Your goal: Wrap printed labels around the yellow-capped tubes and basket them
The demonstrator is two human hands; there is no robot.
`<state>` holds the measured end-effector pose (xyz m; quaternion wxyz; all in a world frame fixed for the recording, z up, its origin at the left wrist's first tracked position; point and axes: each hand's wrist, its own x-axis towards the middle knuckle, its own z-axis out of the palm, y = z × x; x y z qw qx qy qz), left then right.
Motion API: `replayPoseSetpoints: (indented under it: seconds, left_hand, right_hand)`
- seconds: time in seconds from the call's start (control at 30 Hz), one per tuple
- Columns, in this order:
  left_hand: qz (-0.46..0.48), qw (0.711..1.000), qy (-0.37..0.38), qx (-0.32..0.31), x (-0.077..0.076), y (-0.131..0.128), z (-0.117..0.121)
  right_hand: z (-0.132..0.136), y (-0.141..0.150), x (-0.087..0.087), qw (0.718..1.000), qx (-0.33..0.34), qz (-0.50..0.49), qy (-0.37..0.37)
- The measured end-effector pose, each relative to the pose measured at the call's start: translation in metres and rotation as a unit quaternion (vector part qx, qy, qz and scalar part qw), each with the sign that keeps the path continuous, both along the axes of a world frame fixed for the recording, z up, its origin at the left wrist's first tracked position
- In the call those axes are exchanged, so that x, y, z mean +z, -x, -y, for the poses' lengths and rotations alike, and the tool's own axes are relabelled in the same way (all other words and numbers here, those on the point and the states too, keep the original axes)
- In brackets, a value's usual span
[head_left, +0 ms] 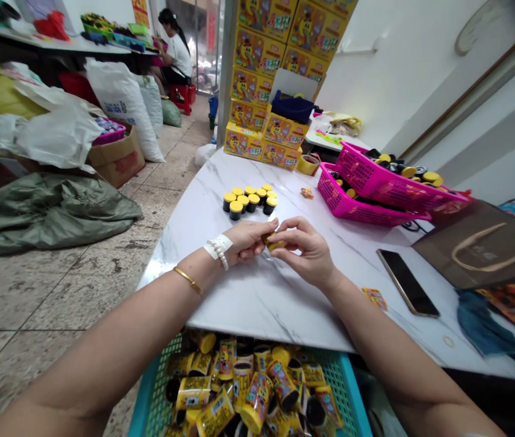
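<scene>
Above the white marbled table (243, 303), my left hand (245, 240) is closed, pinching a small yellow label (274, 243) between thumb and fingers. My right hand (305, 250) grips the other side of the label with its fingertips. Fingers cover much of it, so its full shape is hidden. Just beyond the hands stands a group of small black cups with yellow lids (251, 199), upright and close together. Below the table edge, a teal basket (353, 400) holds many labelled yellow cups (257, 397) lying in a jumble.
Two stacked pink baskets (352, 203) with black and yellow parts sit at the right. Nearby are a phone (407, 282), loose printed labels (375, 297), a paper bag (480, 243) and a tape roll (307, 164). Yellow boxes (257, 85) rise behind. A seated person (178, 57) works far left.
</scene>
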<state>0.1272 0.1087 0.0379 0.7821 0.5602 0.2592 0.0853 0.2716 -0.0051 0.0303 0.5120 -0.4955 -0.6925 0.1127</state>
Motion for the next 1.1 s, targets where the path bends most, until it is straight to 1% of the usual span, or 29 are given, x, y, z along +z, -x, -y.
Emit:
replayPoseSetpoints:
  seconds: [0.1, 0.17, 0.23, 0.3, 0.4, 0.5, 0.53, 0.57, 0.63, 0.67, 0.7, 0.73, 0.77, 0.83, 0.9, 0.97, 1.03, 1.1]
  left_hand:
    - [-0.018, 0.999, -0.047, -0.004, -0.001, 0.001, 0.000]
    - [-0.056, 0.995, -0.084, 0.009, -0.001, 0.000, -0.002]
    - [-0.090, 0.989, -0.112, 0.018, -0.001, -0.003, -0.006]
    - [-0.097, 0.988, -0.120, 0.002, -0.003, -0.006, -0.010]
    - [-0.105, 0.980, -0.168, -0.004, -0.004, -0.009, -0.010]
    - [-0.113, 0.969, -0.219, -0.019, -0.004, -0.008, -0.007]
    - [-0.115, 0.967, -0.227, -0.023, -0.004, -0.008, -0.007]
    - [-0.114, 0.966, -0.231, -0.024, -0.003, -0.008, -0.006]
    - [-0.107, 0.966, -0.234, -0.020, -0.001, -0.008, -0.005]
    - [-0.103, 0.966, -0.236, -0.017, -0.001, -0.008, -0.005]
    - [-0.101, 0.966, -0.238, -0.016, 0.000, -0.008, -0.005]
    - [-0.101, 0.965, -0.241, -0.016, 0.000, -0.008, -0.005]
    - [-0.101, 0.965, -0.243, -0.016, 0.000, -0.008, -0.005]
    - [-0.102, 0.964, -0.243, -0.015, 0.000, -0.008, -0.005]
    - [-0.103, 0.965, -0.240, -0.013, 0.000, -0.008, -0.005]
    - [-0.101, 0.966, -0.239, -0.010, 0.000, -0.007, -0.004]
    - [-0.097, 0.964, -0.246, -0.012, 0.001, -0.007, -0.004]
    - [-0.095, 0.963, -0.252, -0.014, 0.003, -0.006, -0.003]
  right_hand:
    - [0.001, 0.009, 0.008, 0.999, 0.004, 0.032, -0.029]
    - [0.011, 0.017, 0.016, 0.999, 0.022, 0.016, -0.023]
    - [0.032, 0.025, 0.023, 0.999, 0.035, -0.020, 0.010]
    - [0.061, 0.031, 0.026, 0.998, 0.032, -0.041, 0.029]
    - [0.117, 0.039, 0.017, 0.999, -0.007, -0.040, 0.025]
    - [0.168, 0.039, -0.002, 0.996, -0.086, -0.013, 0.017]
    - [0.182, 0.037, -0.008, 0.995, -0.098, 0.003, 0.026]
    - [0.193, 0.032, -0.012, 0.994, -0.094, 0.021, 0.041]
    - [0.207, 0.016, -0.018, 0.992, -0.095, 0.045, 0.066]
    - [0.211, 0.004, -0.018, 0.989, -0.119, 0.051, 0.069]
    - [0.211, -0.010, -0.018, 0.982, -0.167, 0.053, 0.065]
    - [0.210, -0.027, -0.017, 0.969, -0.235, 0.054, 0.054]
    - [0.207, -0.045, -0.016, 0.951, -0.292, 0.077, 0.063]
    - [0.197, -0.081, -0.015, 0.918, -0.353, 0.136, 0.119]
    - [0.186, -0.109, -0.015, 0.896, -0.360, 0.183, 0.182]
    - [0.178, -0.126, -0.015, 0.882, -0.348, 0.205, 0.242]
    - [0.175, -0.131, -0.014, 0.871, -0.335, 0.215, 0.288]
    - [0.175, -0.128, -0.011, 0.865, -0.326, 0.223, 0.309]
